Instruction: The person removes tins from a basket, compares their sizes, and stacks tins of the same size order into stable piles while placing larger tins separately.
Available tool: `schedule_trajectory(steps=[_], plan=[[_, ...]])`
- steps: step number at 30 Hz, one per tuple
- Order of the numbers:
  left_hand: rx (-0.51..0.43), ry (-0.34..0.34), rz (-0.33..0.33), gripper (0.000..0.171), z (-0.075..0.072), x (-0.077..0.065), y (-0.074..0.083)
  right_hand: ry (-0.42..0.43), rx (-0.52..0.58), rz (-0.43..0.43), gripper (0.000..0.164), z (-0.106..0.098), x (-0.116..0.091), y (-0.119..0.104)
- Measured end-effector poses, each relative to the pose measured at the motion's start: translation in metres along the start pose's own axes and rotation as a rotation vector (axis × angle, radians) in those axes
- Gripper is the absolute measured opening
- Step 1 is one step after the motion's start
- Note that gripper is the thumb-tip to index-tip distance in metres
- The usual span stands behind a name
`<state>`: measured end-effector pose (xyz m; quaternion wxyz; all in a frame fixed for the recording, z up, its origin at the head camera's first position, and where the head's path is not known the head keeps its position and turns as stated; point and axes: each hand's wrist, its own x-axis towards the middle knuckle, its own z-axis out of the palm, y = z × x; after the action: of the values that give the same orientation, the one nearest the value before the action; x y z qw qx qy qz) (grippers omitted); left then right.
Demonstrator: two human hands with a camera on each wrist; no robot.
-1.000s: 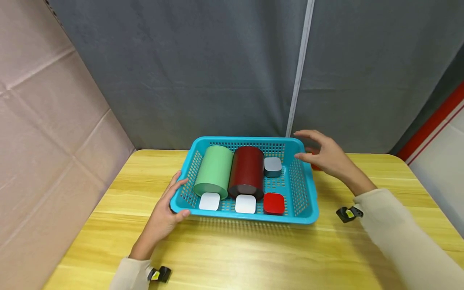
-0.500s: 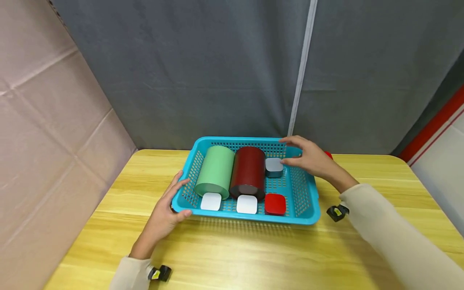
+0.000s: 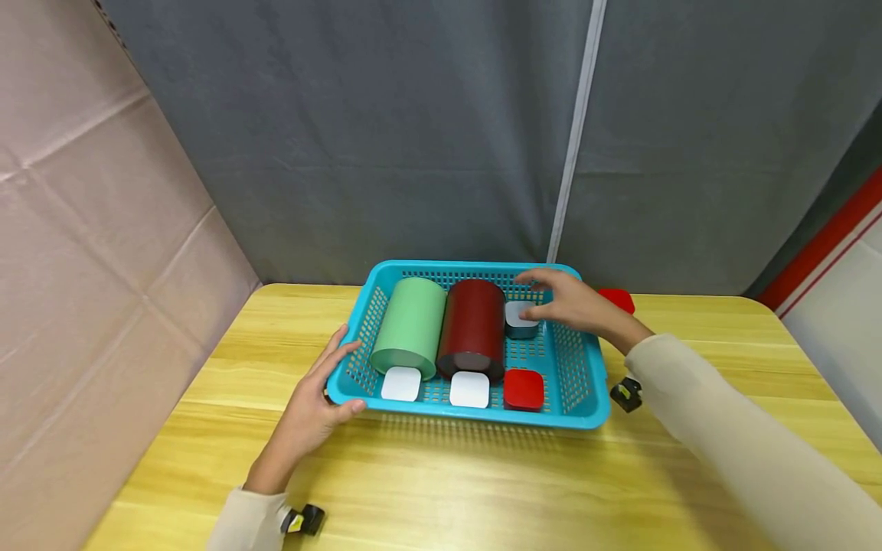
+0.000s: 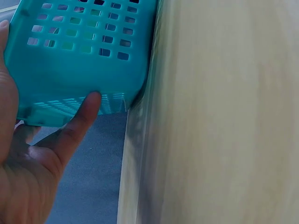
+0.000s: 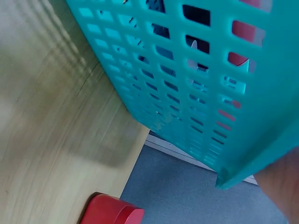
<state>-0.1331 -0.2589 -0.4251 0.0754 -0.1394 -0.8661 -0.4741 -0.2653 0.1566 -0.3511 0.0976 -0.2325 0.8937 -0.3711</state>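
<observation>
A turquoise plastic basket (image 3: pixel 594 383) stands on the table, and my left hand (image 3: pixel 310 409) grips its left end, fingers along the side and thumb at the front corner. In the left wrist view, this hand (image 4: pixel 39 158) has one fingertip against the basket's perforated wall. My right hand (image 3: pixel 568 300) reaches over the basket's right end, thumb over a small container's pale lid (image 3: pixel 518 314) and fingers spread behind it. Beside that container lie a dark red cylinder (image 3: pixel 472 325) and a light green cylinder (image 3: pixel 409 321). The right wrist view mostly hides this hand behind the basket wall (image 5: pixel 173 88).
Two white-lidded containers, left (image 3: pixel 401 384) and right (image 3: pixel 470 389), and a red-lidded one (image 3: pixel 524 389) sit along the basket's front. Outside, behind its right end, is another red-topped container (image 3: pixel 618 298) near the table's back edge. A grey curtain (image 3: pixel 413 153) hangs behind.
My right hand has moved left from beyond the basket's right rim to the pale-lidded container, uncovering the red-topped container outside. My left hand stays on the basket.
</observation>
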Motion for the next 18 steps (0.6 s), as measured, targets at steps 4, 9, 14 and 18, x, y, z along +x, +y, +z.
schedule_trajectory(steps=[4,9,14,18], plan=[[0.001,0.001,0.002,0.083,-0.001,0.0,-0.001,-0.021,-0.025,-0.007,0.059,0.003,0.004,-0.001],[-0.006,0.004,0.006,0.083,-0.001,0.0,-0.002,-0.033,-0.051,0.005,0.056,0.005,0.009,-0.003],[-0.009,0.006,0.003,0.083,0.0,-0.001,-0.002,-0.054,-0.071,0.055,0.058,0.007,0.014,-0.005],[-0.013,0.003,0.002,0.083,0.0,-0.002,-0.001,-0.069,-0.103,0.082,0.06,0.009,0.017,-0.005]])
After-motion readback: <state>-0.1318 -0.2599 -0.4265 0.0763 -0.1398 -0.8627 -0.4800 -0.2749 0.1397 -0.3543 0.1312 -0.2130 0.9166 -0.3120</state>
